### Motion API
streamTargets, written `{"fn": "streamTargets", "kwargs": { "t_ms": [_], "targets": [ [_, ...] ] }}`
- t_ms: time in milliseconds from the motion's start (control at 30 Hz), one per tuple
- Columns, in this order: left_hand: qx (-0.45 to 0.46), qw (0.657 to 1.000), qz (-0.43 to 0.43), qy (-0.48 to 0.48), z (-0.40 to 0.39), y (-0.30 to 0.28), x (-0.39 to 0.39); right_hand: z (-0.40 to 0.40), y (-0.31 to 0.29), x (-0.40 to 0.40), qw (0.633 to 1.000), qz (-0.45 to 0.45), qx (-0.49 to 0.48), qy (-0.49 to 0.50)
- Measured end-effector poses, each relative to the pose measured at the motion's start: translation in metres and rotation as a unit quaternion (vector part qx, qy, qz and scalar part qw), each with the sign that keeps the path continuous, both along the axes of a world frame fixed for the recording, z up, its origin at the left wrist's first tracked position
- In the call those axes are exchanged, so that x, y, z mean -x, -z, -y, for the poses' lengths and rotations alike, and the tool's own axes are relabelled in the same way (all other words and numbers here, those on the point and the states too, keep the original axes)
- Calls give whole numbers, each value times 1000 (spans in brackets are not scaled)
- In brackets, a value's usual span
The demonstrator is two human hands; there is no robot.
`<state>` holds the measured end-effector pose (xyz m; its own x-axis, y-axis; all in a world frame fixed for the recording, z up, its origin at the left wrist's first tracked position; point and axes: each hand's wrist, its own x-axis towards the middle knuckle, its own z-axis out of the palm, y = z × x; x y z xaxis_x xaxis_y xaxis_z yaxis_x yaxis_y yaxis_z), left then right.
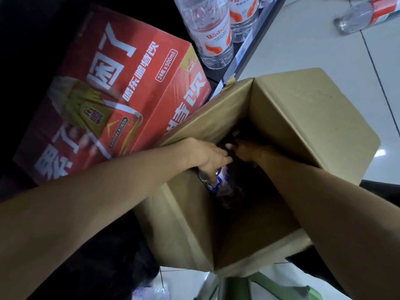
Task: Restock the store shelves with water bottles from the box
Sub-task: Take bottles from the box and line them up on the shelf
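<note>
An open brown cardboard box (303,118) stands below me with its flaps up. Both my arms reach down into it. My left hand (207,154) is wrapped around a clear water bottle with a blue and white label (223,185), held inside the box near its left wall. My right hand (249,151) is deeper in the dark interior, fingers curled on something I cannot make out. On the shelf (244,53) above the box stand water bottles with red and white labels (212,37).
A large red drinks carton (112,100) lies against the box's left side, under the shelf. Another bottle (365,16) lies on the pale tiled floor at the top right. A green stool frame (238,284) shows beneath the box.
</note>
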<state>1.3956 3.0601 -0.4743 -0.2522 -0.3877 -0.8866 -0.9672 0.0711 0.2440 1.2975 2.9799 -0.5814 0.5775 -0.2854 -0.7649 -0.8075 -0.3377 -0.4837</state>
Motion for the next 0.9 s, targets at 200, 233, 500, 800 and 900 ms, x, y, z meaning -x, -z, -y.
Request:
{"fn": "streamTargets", "kwargs": {
  "t_ms": [200,233,500,800,900],
  "targets": [
    [-36,998,12,-40,-3,-13,5,-5,3,-5,997,3,-33,64],
    [-29,999,12,-36,-3,-17,5,-6,3,-7,997,3,-26,72],
    [17,1000,-15,3,3,-52,-2,-9,-7,-13,999,-3,-6,44],
    [50,999,12,16,-8,-87,2,-4,-49,6,989,77,84,-94],
    [63,997,32,32,-12,-100,6,-10,-65,14,963,87,127,-221]
  ]
}}
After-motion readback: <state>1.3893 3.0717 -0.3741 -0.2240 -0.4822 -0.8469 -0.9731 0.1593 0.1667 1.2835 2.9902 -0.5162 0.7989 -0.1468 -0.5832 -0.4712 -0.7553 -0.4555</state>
